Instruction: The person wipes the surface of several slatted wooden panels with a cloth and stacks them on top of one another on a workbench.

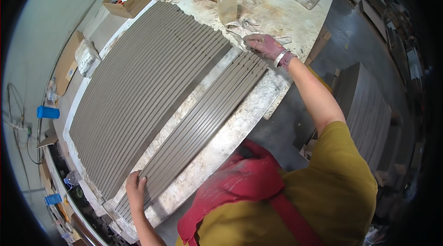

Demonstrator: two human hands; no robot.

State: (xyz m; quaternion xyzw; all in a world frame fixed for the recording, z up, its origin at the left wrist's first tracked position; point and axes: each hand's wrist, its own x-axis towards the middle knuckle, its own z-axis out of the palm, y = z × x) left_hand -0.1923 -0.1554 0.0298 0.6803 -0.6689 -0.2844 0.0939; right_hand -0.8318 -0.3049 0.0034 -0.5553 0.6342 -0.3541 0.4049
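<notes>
Several grey strips (203,121) lie bunched on the table (222,142), probably stiff, brittle and heavy together, best held at both ends. The left hand (134,185) is at their near end, the gloved right hand (264,45) by the far; I can't tell whether either grips.

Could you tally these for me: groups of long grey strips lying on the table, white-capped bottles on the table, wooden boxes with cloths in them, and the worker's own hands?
Groups of grey strips: 2, a wider group and a narrower group
White-capped bottle: 1
Wooden box with cloths: 1
Hands: 2, left hand and right hand
Total: 6
</notes>
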